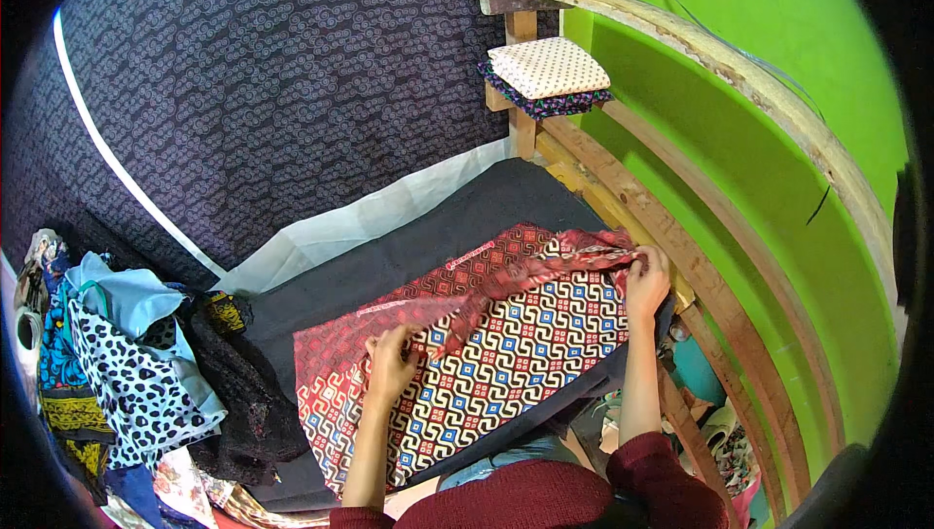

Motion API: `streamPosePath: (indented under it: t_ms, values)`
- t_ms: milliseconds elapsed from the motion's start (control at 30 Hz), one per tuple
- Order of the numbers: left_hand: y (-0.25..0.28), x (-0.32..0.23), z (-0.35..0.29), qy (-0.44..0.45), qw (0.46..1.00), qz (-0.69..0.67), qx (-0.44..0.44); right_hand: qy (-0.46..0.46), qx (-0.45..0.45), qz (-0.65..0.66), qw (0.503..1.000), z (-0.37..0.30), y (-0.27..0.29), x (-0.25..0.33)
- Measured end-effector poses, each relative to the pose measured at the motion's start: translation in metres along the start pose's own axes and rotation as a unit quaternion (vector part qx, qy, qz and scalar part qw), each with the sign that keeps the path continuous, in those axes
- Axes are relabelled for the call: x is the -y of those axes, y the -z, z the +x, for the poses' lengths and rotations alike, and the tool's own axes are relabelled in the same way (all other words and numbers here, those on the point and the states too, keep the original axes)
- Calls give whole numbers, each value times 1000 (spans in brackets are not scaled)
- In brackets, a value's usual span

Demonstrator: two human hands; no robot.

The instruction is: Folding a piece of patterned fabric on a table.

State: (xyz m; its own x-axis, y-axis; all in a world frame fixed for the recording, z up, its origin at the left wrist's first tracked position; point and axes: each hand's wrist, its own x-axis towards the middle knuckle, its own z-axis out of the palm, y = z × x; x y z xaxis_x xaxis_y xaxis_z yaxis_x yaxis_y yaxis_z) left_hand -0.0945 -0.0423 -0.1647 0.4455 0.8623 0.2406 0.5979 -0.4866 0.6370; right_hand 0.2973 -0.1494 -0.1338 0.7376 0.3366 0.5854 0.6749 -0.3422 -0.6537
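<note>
A patterned cloth (516, 344) with red, blue, black and cream interlocking shapes lies spread over a black-covered surface. Its far part is a dark red border (457, 276), and a bunched red strip of it runs slantwise between my hands. My right hand (647, 284) pinches the strip's right end, near the wooden rails. Toward the cloth's left side, my left hand (392, 364) has its fingers curled on the near end of the folded strip. The fingertips there are partly hidden in the fabric.
A heap of mixed cloths, including a black-spotted pale blue one (136, 383) and black lace (243, 412), lies at the left. Wooden rails (671, 218) curve along the right, before a green wall (827, 23). Folded fabrics (550, 67) rest on them. A dark patterned curtain (321, 72) hangs behind.
</note>
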Motion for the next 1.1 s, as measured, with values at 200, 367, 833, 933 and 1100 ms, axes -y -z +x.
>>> streamPosePath:
  t_ms: [200, 367, 833, 933, 1100]
  values:
    - [10, -14, -9, -64, 993, 102, -6, -48, -88, -133, 986, 21, -20, -76]
    - [22, -11, -10, -97, 991, 87, 19, -104, 53, -157, 981, 19, -6, -50]
    - [52, -16, 0, -190, 967, -42, 164, -85, 186, 34, 978, -40, 11, -30]
    - [44, -24, -20, -217, 961, 16, 174, -12, 29, -98, 995, -55, 19, 14]
    - [29, -32, -47, -251, 942, 117, 189, 171, 160, -69, 970, -43, -8, 45]
